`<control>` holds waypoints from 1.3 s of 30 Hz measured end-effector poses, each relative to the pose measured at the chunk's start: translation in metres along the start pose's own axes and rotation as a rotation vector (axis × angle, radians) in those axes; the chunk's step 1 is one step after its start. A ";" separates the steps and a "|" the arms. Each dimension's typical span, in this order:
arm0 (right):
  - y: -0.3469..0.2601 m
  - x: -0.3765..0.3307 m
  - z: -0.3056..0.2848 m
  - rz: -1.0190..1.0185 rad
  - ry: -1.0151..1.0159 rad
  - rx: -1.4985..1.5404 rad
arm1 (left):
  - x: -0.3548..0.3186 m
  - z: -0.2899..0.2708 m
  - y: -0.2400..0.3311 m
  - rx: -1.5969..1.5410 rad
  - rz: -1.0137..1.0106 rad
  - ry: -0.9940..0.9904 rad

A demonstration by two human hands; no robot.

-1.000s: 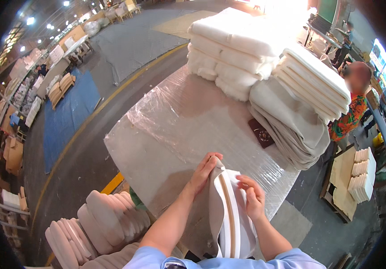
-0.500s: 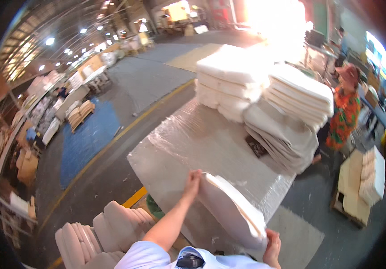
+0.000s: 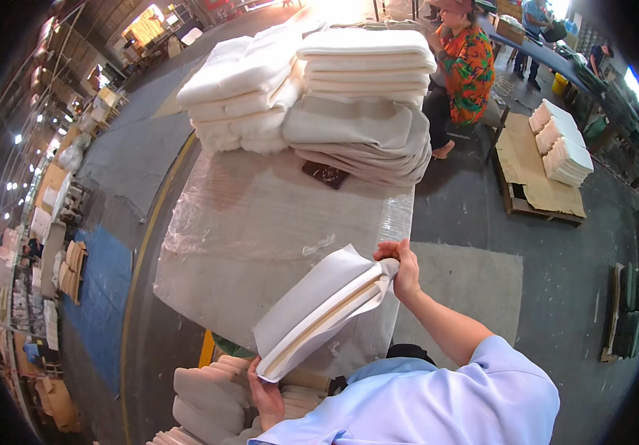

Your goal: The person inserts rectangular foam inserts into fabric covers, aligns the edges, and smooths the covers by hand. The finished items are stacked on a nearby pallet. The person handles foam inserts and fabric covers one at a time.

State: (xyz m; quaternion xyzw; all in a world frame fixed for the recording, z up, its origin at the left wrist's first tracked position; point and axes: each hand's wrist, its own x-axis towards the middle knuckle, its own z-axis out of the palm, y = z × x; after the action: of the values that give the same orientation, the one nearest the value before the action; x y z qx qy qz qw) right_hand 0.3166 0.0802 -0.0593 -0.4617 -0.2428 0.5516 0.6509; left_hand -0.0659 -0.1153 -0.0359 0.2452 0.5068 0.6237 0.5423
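Note:
I hold a flat grey-white fabric-covered cushion point(image 3: 319, 311) edge-up over the near edge of a plastic-wrapped table point(image 3: 260, 215). My left hand point(image 3: 267, 393) grips its lower near corner. My right hand point(image 3: 401, 268) pinches its upper far corner. A beige seam stripe runs along the cushion's edge. My light blue sleeves fill the bottom of the view.
Tall stacks of white cushions point(image 3: 245, 81) and grey cushions point(image 3: 364, 137) stand at the table's far end beside a small dark object point(image 3: 325, 174). More cushions point(image 3: 208, 393) pile below the table at left. A seated person point(image 3: 464, 67) and a pallet with cushions point(image 3: 549, 159) are at right.
The view swung right. The cushion went from upright in front of me to a slanted hold, with my left hand now low at its near corner and my right hand raised at its far corner.

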 end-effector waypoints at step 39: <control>-0.118 0.051 0.011 -0.159 -0.144 -1.094 | 0.013 0.186 -0.015 0.832 0.070 -0.648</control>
State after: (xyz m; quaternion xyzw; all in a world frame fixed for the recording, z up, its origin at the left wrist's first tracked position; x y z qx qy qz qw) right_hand 0.3795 0.1363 0.0381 -0.6738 -0.5717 0.3243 0.3376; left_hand 0.0958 -0.0371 0.0152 0.6367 0.5095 0.2799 0.5066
